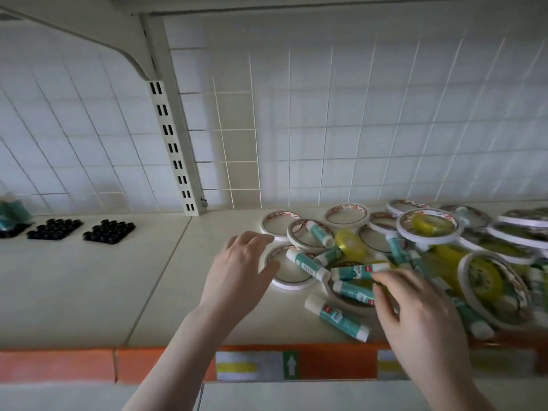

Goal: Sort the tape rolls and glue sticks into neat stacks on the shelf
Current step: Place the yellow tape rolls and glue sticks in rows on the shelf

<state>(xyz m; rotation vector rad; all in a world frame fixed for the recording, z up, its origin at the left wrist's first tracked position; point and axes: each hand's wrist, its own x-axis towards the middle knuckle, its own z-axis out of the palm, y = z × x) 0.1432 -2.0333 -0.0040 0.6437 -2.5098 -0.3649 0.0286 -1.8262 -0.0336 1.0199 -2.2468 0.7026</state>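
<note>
In the head view we see the tape rolls [292, 269] and glue sticks [338, 317] lying mixed in one loose heap on the right part of the shelf [89, 280]; nothing is stacked yet.

We judge the rolls to be light, stiff rings, easy to take by the outer rim or with a finger through the hole, and flat enough to stack well. The glue sticks look light, hard and smooth; being round, they will probably roll, so we would pinch them across the middle of the body.

Our left hand [240, 268] lies with relaxed fingers on the rim of the nearest white roll and holds nothing. Our right hand [415, 310] reaches into the heap, and its fingertips [378, 277] seem to pinch a teal glue stick [357, 270] that lies across another roll.

In the way: several sticks lie on top of and inside the rolls, and yellow tape rolls [350, 244] are mixed among them, so lifting one roll may scatter the others. Far to the left, well apart, stand black trays [55, 229]. Behind is a wire grid panel [355, 129], and along the front runs an orange shelf edge [59, 366].
</note>
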